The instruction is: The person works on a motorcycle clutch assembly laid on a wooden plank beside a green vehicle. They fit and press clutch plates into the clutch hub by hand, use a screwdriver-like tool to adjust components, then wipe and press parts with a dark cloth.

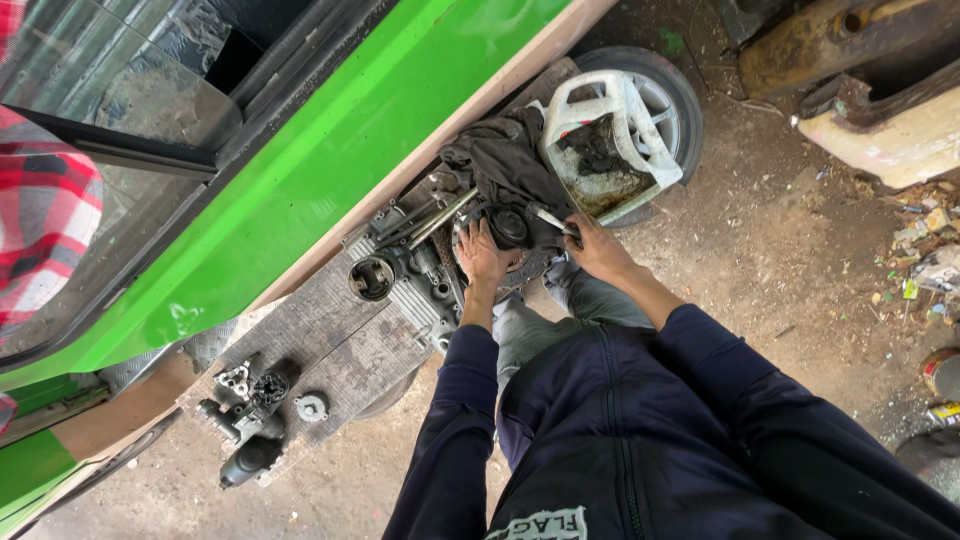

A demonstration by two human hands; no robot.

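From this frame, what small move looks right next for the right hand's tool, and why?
Probably seat the tool's tip on the round dark part and turn. The left hand already steadies the toothed disc beneath it, and the right hand holds the slim metal tool aimed at that part.

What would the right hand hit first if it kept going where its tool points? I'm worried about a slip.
Probably the round black part beside the left hand; the right hand aims its thin tool there. Depth is unclear.

Dirt floor (790,250) is lying oil-stained, litter (925,250) scattering at 3 o'clock. Green vehicle body (330,150) is filling 10 o'clock, its window glass (110,100) reflecting daylight.
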